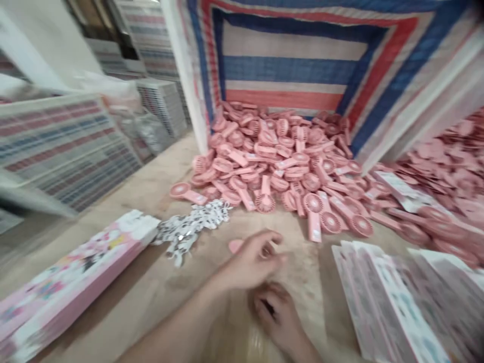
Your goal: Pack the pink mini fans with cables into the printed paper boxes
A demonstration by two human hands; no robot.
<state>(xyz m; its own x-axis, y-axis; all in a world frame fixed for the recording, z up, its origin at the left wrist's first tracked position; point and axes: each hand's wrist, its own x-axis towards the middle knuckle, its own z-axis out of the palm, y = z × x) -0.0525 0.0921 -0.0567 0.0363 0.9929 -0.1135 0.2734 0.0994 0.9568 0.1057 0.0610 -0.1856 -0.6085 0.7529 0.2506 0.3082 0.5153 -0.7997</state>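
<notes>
My left hand reaches in from the lower left over the middle of the table. Its fingers are curved, with a gap between fingertips and thumb, and I see nothing held there. A pink rounded piece shows just behind that hand, partly covered by it. Just below, my right hand is curled closed near the table; its inside is dark and hidden. Beyond both hands lies a large heap of pink handheld fans. Small white cable-like pieces are piled left of my left hand.
A stack of printed pink-and-white boxes lies on the left. Flat packs stand in rows at the right. A frame lined with striped cloth rises behind the fans. More pink parts are heaped at the far right.
</notes>
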